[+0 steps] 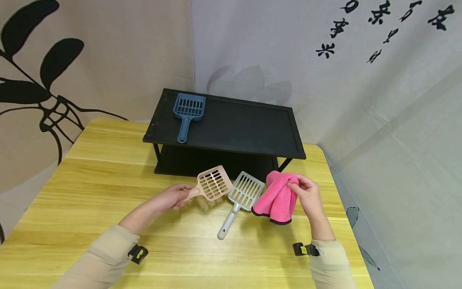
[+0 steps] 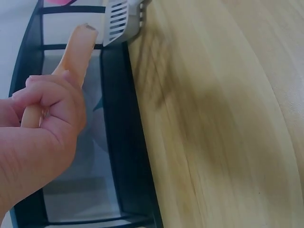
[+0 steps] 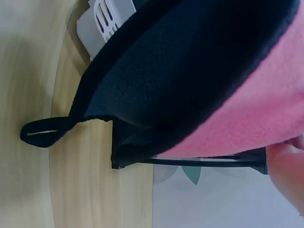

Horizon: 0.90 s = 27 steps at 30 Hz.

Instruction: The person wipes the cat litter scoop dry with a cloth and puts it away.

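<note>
My left hand (image 1: 175,196) grips the handle of a beige litter scoop (image 1: 215,184), raised over the table in front of the rack. In the left wrist view the fingers curl round that beige scoop (image 2: 78,50). A pink cloth (image 1: 276,198) with black edging hangs from my right hand (image 1: 306,192), pinched between thumb and fingers. The right wrist view shows the cloth's dark underside (image 3: 156,71) and a black hanging loop. Between the hands is a light grey litter scoop (image 1: 246,192), its handle toward me; the beige scoop's tip overlaps its edge in the head view.
A black two-level rack (image 1: 238,126) stands at the back of the wooden table (image 1: 173,253). On its upper level, at the left, lies a blue litter scoop (image 1: 188,112). Printed curtains (image 1: 245,48) hang behind and to the right of the table.
</note>
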Available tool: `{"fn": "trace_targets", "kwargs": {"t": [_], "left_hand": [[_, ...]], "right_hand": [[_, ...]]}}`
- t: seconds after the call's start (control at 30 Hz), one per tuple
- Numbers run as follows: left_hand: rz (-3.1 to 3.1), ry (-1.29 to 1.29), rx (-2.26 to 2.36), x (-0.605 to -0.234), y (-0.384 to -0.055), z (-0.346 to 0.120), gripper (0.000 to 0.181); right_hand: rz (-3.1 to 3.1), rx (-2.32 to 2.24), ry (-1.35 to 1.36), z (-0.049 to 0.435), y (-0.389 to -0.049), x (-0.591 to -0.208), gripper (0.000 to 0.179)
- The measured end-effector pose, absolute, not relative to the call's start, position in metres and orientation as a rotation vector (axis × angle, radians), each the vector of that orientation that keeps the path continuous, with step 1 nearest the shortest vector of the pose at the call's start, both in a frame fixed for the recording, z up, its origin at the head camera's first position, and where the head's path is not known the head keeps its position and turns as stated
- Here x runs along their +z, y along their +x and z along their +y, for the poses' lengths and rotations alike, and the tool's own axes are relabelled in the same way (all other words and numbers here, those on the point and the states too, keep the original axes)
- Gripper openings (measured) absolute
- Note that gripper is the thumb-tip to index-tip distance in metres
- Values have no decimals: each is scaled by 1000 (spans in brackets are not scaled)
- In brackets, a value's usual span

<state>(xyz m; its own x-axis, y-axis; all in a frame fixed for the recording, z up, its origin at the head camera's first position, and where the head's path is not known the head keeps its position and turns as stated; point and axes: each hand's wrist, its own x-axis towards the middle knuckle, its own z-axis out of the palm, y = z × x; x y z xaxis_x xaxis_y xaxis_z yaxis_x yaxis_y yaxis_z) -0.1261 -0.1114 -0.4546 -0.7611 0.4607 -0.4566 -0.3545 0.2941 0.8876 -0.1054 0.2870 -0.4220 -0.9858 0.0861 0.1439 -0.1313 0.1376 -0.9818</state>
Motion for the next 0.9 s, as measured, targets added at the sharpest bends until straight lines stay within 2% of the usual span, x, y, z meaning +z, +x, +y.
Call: {"fn": "trace_targets", "kwargs": {"t": [0.2, 0.43, 0.63, 0.9], "left_hand": [[1859, 108, 1566, -452, -126, -108, 38], [1841, 141, 1585, -446, -127, -106, 43], [1799, 141, 1621, -440, -131, -101, 46], [1838, 160, 1602, -434, -134, -89, 43]], "right_hand": [[-2264, 1936, 54, 282, -106, -421, 35], [-2311, 1925, 39, 275, -109, -423, 31], [-2362, 1887, 5, 266, -112, -424, 19], [-2380, 1891, 42, 244, -116, -425, 30]]}}
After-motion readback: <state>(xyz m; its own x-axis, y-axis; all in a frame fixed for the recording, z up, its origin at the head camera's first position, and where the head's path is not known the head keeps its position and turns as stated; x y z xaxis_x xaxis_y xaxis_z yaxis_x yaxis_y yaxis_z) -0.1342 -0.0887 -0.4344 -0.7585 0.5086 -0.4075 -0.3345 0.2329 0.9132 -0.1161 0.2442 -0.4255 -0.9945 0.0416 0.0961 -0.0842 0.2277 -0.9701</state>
